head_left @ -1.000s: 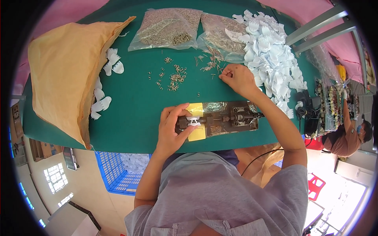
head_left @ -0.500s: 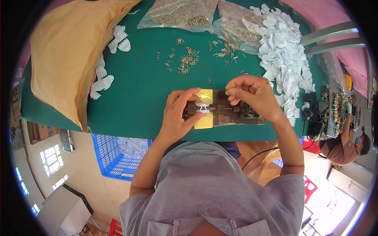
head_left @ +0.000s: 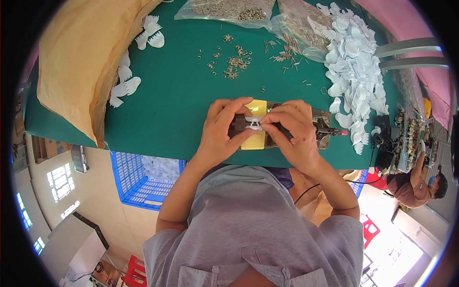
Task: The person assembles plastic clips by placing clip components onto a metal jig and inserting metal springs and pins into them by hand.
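A small white plastic claw hair clip sits on a dark metal fixture near the table's front edge. Yellow tape wraps the fixture under it. My left hand grips the clip from the left, fingers on its far side and thumb on its near side. At the clip's right end, my right hand is closed in a pinch. Whatever those fingertips hold is too small to make out. Beyond the hands lie a loose pile of small metal springs and scattered thin metal pins.
White toothed clip halves are heaped at the right, with several more beside a big tan sack at the left. Bags of metal parts lie at the back. A blue crate stands below the table; a co-worker is far right.
My right hand has come left and down from above the fixture to the clip, its fingertips now meeting the clip's right end. My left hand keeps its hold on the clip.
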`<state>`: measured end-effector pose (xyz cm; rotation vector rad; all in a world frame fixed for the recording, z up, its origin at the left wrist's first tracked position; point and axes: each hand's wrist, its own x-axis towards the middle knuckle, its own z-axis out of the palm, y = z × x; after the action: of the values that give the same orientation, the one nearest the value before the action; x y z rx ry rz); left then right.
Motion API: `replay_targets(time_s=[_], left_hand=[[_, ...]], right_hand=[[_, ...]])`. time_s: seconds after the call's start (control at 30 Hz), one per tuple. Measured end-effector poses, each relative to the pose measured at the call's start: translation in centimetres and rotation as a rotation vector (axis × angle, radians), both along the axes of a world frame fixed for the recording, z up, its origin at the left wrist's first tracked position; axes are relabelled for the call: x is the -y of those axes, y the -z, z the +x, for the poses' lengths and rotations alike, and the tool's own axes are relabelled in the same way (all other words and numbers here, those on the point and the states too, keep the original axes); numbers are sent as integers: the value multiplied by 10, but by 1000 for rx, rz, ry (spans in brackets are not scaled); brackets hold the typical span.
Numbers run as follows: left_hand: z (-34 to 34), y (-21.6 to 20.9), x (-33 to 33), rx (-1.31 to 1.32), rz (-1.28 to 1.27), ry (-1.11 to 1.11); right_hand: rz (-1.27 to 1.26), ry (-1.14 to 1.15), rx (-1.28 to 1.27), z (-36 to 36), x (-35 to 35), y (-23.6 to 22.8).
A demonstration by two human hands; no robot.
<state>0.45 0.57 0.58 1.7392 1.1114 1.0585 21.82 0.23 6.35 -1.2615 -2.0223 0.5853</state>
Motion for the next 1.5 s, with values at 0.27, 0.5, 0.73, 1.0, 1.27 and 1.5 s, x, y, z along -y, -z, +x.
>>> replay_targets(time_s=[0.27,0.5,0.73,1.0,1.27,1.5], left_hand=[[-1,1,-2,-30,46,11],[-3,0,-1,-34,22,17],[-1,-2,-1,-22,-3,27],[-2,2,-2,-28,50,15],[0,0,-2,11,32,8],[-2,1,-3,-21,74,10]], right_hand=[[72,22,100,1,6,-1],[136,88,248,16,-36,-9],[-129,105,326,11,-69,19],[-88,24,452,2,-78,20],[-100,15,477,15,-87,21],[-114,152,237,27,-94,23]])
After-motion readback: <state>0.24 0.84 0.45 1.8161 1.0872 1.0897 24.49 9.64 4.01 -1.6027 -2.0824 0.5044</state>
